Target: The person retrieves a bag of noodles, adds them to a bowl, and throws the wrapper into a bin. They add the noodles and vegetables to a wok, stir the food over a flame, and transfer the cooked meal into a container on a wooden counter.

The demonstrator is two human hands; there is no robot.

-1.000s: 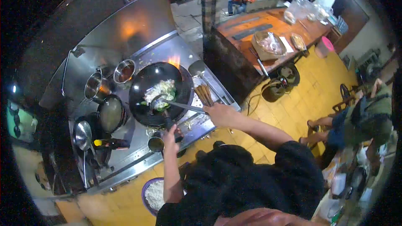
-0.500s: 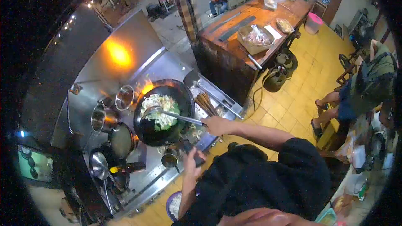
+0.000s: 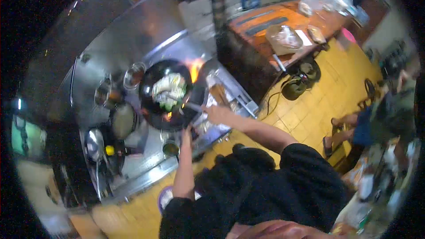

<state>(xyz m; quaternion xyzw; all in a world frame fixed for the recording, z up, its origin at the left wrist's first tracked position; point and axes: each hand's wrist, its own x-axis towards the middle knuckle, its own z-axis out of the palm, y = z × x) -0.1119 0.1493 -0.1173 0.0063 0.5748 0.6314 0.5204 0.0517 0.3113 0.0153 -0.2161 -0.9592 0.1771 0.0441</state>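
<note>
A dark wok (image 3: pixel 152 114) holds pale strips of food with greens (image 3: pixel 170 86). My left hand (image 3: pixel 187 133) is closed at the wok's near edge, on its handle, which is mostly hidden and blurred. My right hand (image 3: pixel 218 115) grips the shaft of a metal ladle (image 3: pixel 192 106), whose head reaches into the food. Flames (image 3: pixel 195 70) show at the wok's far right rim, with a small glow at its near side.
Metal pots (image 3: pixel 102 92) and a round pan (image 3: pixel 123 121) stand left of the wok. Another ladle (image 3: pixel 95 144) lies farther left. A wooden counter (image 3: pixel 248 20) carries a bag-filled basket (image 3: pixel 283 40). Another person (image 3: pixel 372 115) is at the right.
The view has shifted and blurred. My left hand has pushed forward with the wok, which has moved off the burner, baring flames on its right. The ladle stays in the food.
</note>
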